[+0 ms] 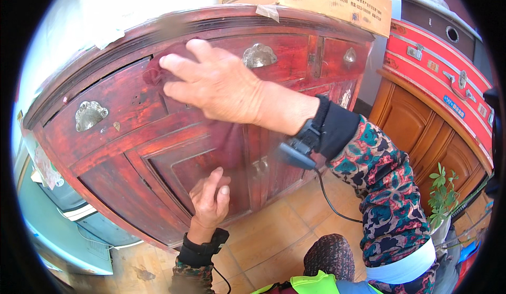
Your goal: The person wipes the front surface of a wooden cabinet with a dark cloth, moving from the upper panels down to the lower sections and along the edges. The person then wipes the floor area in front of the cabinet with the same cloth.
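A dark red wooden cabinet with drawers above and panelled doors below fills the middle. My right hand reaches across to its upper front and presses a dark red cloth against the wood between two drawers. The cloth nearly matches the cabinet's colour, so its outline is hard to make out. Lower down, my left hand is held before a door panel, its fingers loosely bent and apart with nothing in them. Shell-shaped metal pulls sit on the drawers; the pull in the middle is just beyond my right hand.
A cardboard box and a white covering lie on the cabinet top. To the right, a red suitcase rests on a brown wooden cupboard, with a potted plant below. A pale blue appliance stands at left. The floor is tiled.
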Action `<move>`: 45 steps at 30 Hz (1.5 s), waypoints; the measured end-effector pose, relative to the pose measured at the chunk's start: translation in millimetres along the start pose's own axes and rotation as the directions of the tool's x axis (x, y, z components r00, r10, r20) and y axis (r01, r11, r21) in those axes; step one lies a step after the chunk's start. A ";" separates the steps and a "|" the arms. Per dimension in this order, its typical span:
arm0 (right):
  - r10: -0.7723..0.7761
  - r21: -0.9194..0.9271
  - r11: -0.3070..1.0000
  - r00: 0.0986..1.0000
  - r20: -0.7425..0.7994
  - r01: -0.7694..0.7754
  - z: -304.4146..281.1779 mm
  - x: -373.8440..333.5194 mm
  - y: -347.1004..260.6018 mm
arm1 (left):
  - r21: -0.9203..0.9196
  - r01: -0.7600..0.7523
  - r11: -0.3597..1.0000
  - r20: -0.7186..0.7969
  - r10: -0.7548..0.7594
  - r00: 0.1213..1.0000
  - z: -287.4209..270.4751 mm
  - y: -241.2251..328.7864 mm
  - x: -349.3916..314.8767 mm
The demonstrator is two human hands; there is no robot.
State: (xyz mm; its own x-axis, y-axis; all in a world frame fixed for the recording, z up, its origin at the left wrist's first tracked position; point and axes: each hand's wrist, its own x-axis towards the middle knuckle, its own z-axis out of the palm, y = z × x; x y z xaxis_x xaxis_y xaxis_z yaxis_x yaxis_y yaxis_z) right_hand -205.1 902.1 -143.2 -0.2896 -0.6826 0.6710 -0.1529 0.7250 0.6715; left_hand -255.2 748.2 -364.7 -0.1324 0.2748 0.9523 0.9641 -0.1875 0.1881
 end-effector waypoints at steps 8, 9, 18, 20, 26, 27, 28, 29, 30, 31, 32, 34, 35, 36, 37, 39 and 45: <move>0.612 -0.274 0.776 0.783 0.111 -0.568 -50.6 -56.6 45.4 | -0.037 0.081 0.996 -0.074 -0.084 0.994 -20.1 -8.6 0.0; 0.520 -0.215 0.837 0.853 0.029 -0.503 -46.4 -51.6 38.8 | -0.036 0.084 0.996 -0.061 -0.086 0.994 -21.1 -9.7 -1.0; 0.129 -0.041 0.991 0.991 0.025 -0.128 5.6 -30.7 -24.9 | -0.001 0.038 0.999 -0.040 -0.038 0.998 -23.3 -4.1 3.4; 0.087 -0.036 0.996 0.987 0.137 -0.082 -11.5 -56.2 -22.6 | 0.022 0.009 1.000 -0.066 -0.008 0.998 -27.9 -5.7 4.4; 0.193 -0.161 0.971 0.978 0.083 -0.178 -34.5 -55.4 5.9 | 0.001 0.050 0.999 -0.100 -0.049 0.994 -33.0 -13.0 1.4; 0.209 -0.203 0.961 0.974 0.090 -0.188 -29.9 -45.1 9.1 | 0.003 0.041 0.999 -0.097 -0.040 0.994 -31.1 -13.5 1.2; 0.239 -0.200 0.952 0.971 0.015 -0.231 -21.5 -37.6 4.4 | 0.002 0.033 0.999 -0.092 -0.033 0.995 -28.1 -13.2 1.0; 0.286 -0.195 0.938 0.958 -0.034 -0.287 -12.6 -30.7 0.2 | 0.001 0.039 0.999 -0.084 -0.039 0.996 -24.5 -12.7 0.8; 0.359 -0.148 0.922 0.933 -0.016 -0.357 -4.3 -28.8 -10.5 | -0.001 0.043 0.999 -0.075 -0.043 0.996 -20.5 -12.2 1.2; 0.403 -0.089 0.912 0.915 0.008 -0.401 1.3 -31.5 -22.6 | -0.009 0.041 0.999 -0.077 -0.042 0.996 -16.7 -11.8 1.9; 0.321 -0.049 0.946 0.947 0.010 -0.320 4.5 -35.4 -29.3 | 0.001 0.029 1.000 -0.057 -0.029 0.998 -13.2 -11.0 2.6; 0.309 -0.005 0.951 0.948 0.077 -0.309 1.0 -52.9 -37.9 | 0.022 0.015 1.000 -0.015 -0.014 1.000 -9.8 -9.4 3.3; 0.301 -0.001 0.952 0.940 0.161 -0.305 -6.1 -64.6 -36.3 | 0.018 -0.007 1.000 -0.025 0.008 1.000 -9.4 -8.9 3.2; 0.332 -0.033 0.943 0.926 0.179 -0.332 -12.7 -74.6 -31.4 | 0.015 -0.018 1.000 -0.025 0.018 1.000 -10.0 -9.1 2.6; 0.367 -0.070 0.930 0.903 0.225 -0.361 -20.1 -83.6 -24.7 | 0.011 -0.027 1.000 -0.031 0.027 0.999 -10.4 -9.5 1.8; 0.427 -0.104 0.904 0.887 0.174 -0.415 -28.9 -92.6 -17.1 | 0.005 0.025 1.000 -0.060 -0.024 0.998 -12.5 -10.8 -0.2; 0.345 0.021 0.938 0.938 0.048 -0.346 11.1 -28.2 -47.8 | -0.020 0.055 0.998 -0.056 -0.056 0.997 -1.9 -7.9 -0.6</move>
State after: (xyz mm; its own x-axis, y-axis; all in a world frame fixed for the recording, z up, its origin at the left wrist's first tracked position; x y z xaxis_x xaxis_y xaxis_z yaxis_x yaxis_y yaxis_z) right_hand -200.1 887.7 -197.7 -0.3697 -0.3857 0.8453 -0.0632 0.9181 0.3913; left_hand -263.2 747.7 -366.4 -0.1986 0.2321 0.9522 0.9505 -0.1913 0.2448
